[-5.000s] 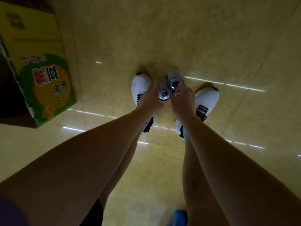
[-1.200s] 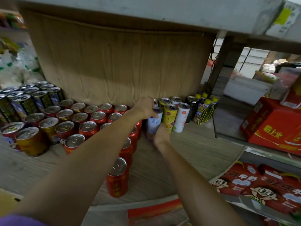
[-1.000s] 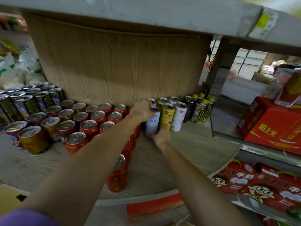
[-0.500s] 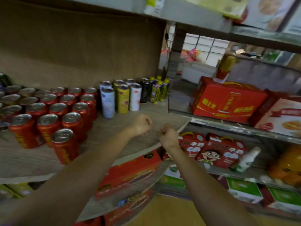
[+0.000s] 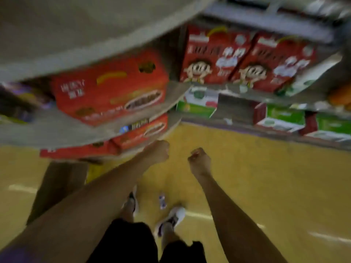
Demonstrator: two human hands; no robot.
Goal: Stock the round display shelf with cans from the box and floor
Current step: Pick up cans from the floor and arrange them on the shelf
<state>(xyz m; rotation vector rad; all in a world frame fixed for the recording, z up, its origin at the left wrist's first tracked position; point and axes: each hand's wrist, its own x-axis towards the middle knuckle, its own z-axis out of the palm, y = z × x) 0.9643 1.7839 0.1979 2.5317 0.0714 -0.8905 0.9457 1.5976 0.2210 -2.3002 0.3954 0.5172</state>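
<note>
The view is blurred and points down past the round display shelf (image 5: 89,52), whose pale rim curves across the upper left. My left hand (image 5: 158,151) and my right hand (image 5: 199,161) hang in front of the lower tiers, both curled into fists with nothing in them. One small pale can (image 5: 162,202) lies on the yellow floor between my white shoes. The open cardboard box (image 5: 57,186) stands on the floor at the left, partly under the shelf. No cans on the shelf are in view.
Red cartons (image 5: 114,92) fill the round shelf's lower tiers. A straight shelf unit at the right holds red milk cartons (image 5: 218,59) above green and white boxes (image 5: 281,118). Yellow tiled floor (image 5: 266,186) stretches to the right.
Both hands have let go of the cans placed on the shelf and dropped away empty. My view has swung down from the can tier to the floor and my feet.
</note>
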